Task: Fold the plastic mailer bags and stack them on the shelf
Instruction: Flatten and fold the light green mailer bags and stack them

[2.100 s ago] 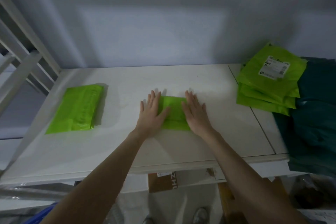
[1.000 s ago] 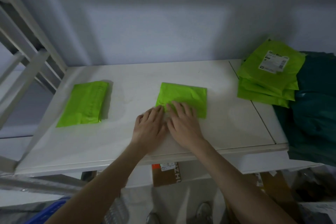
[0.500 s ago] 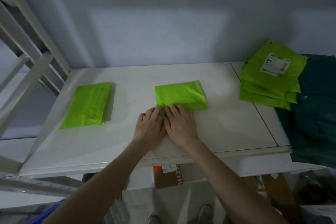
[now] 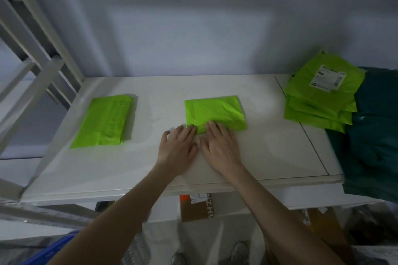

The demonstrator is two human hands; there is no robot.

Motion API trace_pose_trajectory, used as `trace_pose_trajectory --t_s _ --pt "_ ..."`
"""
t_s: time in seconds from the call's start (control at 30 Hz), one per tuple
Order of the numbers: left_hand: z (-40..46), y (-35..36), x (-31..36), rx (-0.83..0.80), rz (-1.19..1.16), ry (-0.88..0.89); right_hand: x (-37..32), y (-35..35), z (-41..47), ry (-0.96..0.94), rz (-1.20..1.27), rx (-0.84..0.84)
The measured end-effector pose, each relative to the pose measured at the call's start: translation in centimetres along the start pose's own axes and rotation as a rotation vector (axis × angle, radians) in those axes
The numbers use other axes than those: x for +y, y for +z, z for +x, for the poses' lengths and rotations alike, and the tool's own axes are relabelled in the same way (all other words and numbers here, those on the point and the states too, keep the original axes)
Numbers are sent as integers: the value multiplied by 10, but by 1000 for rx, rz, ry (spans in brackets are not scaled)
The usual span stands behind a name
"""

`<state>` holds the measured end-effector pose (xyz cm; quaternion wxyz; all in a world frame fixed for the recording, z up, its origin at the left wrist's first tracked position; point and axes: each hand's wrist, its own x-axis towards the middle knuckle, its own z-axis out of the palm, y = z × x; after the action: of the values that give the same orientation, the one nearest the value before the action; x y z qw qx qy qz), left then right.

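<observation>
White shelf (image 4: 269,157) under a dim grey wall: since a second ago my left hand (image 4: 177,150) and right hand (image 4: 220,147) have slid to the near edge of the centre mailer (image 4: 215,114), fingers flat, pressing the crease. Fold looks done; next it joins the folded mailer (image 4: 107,120) at frame left.

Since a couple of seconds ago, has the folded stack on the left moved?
No. The folded stack lies at the same spot near the shelf's left edge; only the camera shifted.
</observation>
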<state>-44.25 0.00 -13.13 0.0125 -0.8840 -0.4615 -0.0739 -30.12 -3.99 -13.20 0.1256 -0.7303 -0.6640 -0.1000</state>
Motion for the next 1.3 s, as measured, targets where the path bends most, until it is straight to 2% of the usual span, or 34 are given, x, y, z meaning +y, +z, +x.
trace_pose_trajectory --t_s 0.23,0.43,0.7,0.83,0.9,1.03,1.1,1.17,1.3 --pt "-1 0 0 28 5 6 46 -14 -5 5 -71 -21" --pt "-1 1 0 38 5 13 50 -13 -12 35 -40 -90" --pt "-3 -1 0 -10 -13 -8 54 -10 -16 52 12 -179" --pt "-2 0 1 -19 -28 -11 74 -14 -20 178 25 -234" --pt "-1 1 1 -24 -42 -15 84 -17 -23 170 -23 -293" --pt "-2 -1 2 -74 -69 -24 81 -20 -25 165 -11 -291" --pt "-1 -2 2 -117 -121 -42 79 -20 -27 190 15 -289" --pt "4 -5 2 -149 -268 -120 81 -22 -27 257 75 -299" --pt "22 -19 7 7 -620 -408 83 -24 -15 396 253 -234"
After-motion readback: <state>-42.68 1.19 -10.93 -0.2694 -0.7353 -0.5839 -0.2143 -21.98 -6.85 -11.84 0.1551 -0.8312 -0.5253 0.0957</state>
